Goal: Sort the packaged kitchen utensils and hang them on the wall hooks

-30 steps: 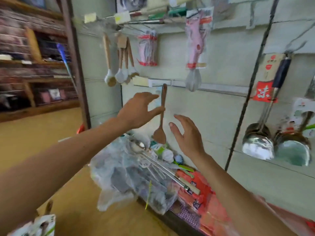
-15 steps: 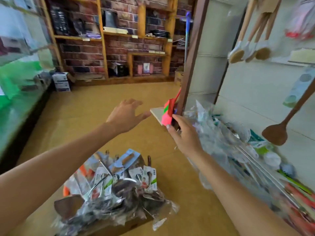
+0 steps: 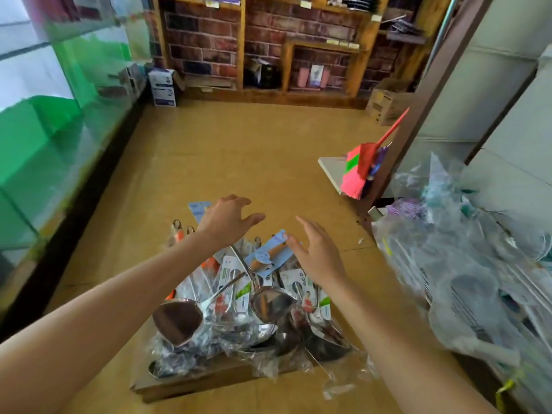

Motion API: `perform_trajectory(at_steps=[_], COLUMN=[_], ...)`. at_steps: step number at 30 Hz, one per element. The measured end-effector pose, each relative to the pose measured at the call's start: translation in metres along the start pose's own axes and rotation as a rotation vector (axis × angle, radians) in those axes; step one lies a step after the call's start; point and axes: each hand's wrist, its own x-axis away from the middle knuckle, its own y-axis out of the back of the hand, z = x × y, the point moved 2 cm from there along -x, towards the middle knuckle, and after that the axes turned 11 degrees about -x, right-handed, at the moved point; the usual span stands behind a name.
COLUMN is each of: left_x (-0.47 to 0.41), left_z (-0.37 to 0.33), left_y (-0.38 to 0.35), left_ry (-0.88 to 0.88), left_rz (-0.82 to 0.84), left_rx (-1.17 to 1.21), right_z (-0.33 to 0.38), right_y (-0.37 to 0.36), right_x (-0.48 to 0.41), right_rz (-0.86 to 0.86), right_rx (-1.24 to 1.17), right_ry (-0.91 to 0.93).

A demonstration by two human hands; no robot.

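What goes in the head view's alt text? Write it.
The left hand and right hand spread open above a cardboard box heaped with packaged ladles and spatulas on a tan floor. More bagged utensils pile up at right; wooden shelves stand beyond.

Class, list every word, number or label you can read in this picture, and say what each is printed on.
No text here can be read.
Cards on the utensil packs: print too blurred.
White and blue box: print too small.
Cardboard box: dark mark, unreadable.
Shelf tags: too small.
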Motion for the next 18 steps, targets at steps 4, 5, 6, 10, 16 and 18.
perform_trajectory(at_steps=[4, 5, 6, 10, 16, 18], left_x=[-0.002, -0.002, -0.002, -0.003, -0.017, -0.023], left_z=[0.025, 0.031, 0.036, 0.04, -0.013, -0.041], left_y=[-0.019, -0.023, -0.029, -0.048, -0.079, -0.093], left_ry=[0.078, 0.1, 0.116, 0.14, 0.053, 0.006], left_rz=[0.028, 0.036, 0.044, 0.075, 0.131, 0.15], left_rx=[0.037, 0.043, 0.045, 0.062, 0.117, 0.122], right_z=[-0.003, -0.005, -0.008, -0.031, -0.092, -0.107], right_y=[-0.03, -0.036, -0.042, -0.05, -0.04, -0.034], right_x=[-0.006, -0.008, -0.009, -0.007, 0.023, 0.035], right_rz=[0.04, 0.05, 0.056, 0.016, -0.063, -0.085], right_rx=[-0.02, -0.02, -0.02, -0.016, 0.0, 0.016], right_ry=[-0.017, -0.022, -0.029, -0.107, -0.4, -0.476])
